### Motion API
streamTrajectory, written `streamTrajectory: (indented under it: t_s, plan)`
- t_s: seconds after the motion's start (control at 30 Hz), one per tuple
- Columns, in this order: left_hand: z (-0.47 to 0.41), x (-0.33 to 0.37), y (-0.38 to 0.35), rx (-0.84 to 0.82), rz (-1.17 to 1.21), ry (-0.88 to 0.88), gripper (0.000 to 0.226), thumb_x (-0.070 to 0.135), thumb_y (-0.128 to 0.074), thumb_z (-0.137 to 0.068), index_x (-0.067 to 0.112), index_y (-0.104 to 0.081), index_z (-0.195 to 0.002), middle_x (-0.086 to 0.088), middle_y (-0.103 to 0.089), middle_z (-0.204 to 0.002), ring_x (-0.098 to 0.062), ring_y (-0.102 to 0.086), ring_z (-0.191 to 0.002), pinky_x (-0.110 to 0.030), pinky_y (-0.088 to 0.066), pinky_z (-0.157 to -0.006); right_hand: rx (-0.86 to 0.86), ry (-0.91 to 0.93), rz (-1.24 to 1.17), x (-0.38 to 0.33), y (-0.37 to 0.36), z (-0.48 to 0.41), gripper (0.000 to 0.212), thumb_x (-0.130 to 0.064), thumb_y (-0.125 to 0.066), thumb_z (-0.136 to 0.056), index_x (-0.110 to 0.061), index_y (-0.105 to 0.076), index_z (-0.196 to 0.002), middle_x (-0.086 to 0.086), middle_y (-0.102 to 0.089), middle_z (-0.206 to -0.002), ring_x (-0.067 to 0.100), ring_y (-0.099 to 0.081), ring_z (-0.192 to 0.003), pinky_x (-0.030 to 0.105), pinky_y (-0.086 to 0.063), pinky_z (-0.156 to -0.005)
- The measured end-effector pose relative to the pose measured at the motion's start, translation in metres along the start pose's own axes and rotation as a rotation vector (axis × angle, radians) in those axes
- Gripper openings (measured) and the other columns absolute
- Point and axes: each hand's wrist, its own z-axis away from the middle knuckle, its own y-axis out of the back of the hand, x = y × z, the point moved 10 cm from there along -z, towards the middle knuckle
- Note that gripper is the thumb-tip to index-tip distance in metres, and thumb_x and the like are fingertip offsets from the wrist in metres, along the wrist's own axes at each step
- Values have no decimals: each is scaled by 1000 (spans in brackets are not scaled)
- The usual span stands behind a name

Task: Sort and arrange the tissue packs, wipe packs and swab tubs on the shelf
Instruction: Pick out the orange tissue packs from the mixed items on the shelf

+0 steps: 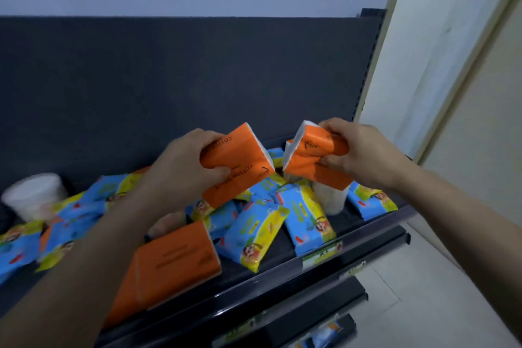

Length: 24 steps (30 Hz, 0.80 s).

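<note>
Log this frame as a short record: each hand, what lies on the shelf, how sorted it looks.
left hand: grips an orange tissue pack, lifted above the shelf
right hand: grips a second orange tissue pack, also lifted
shelf: dark, holds a mixed jumble
wipe packs: blue-and-yellow, strewn at mixed angles
lying tissue packs: orange, near the front edge
swab tubs: white tub at far left, blurred; clear tub below the right hand's pack
sorting: not yet grouped by kind
</note>
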Motion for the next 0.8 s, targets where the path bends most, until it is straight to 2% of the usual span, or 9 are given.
streamTrajectory:
  t_s: [0.13, 0.27, 0.4, 0.5, 0.8]
  plan:
    - [-34, 9, -18, -9, 12, -10, 37, 19, -71, -75, 30, -58, -108, 15, -54, -92, 2, -52, -82, -11, -37, -64, 14, 4, 35, 28, 7, -17, 44, -16, -69, -79, -22, -53, -120, -7, -55, -96, 14, -51, -87, 26, -38, -74]
    - [-74, 19, -42, -6, 36, -56, 36, 19, -71, -74, 31, -58, -106, 14, -54, -91, 4, -52, -81, -9, -36, -64, 42, -27, 76, 58, 21, -30, 45, -14, -69, -77, -22, -55, -119, 0, -62, -100, 22, -58, -92, 34, -46, -80]
    - [-108, 31, -70, -34, 72, -78, 39, 17, -70, -76, 28, -58, -111, 10, -54, -95, -2, -53, -84, -13, -38, -70, 67, -71, 104, 95, 34, -44, 46, -12, -70, -76, -20, -56, -119, 4, -65, -105, 24, -59, -96, 30, -43, -80]
    - [-129, 37, -86, -40, 59, -87, 38, 18, -70, -76, 28, -58, -110, 14, -54, -93, -2, -53, -85, -13, -37, -69, 52, -72, 109, 121, 32, -61, 47, -14, -70, -76, -20, -55, -120, 5, -65, -106, 26, -59, -97, 32, -45, -82]
    - [-183, 42, -136, 35, 4, 44, 39, 15, -70, -78, 23, -58, -114, 8, -54, -98, -3, -52, -82, -11, -39, -68, -33, 116, 114, 192, 12, -127, 44, -14, -68, -76, -21, -55, -118, 5, -62, -103, 26, -58, -95, 35, -46, -81]
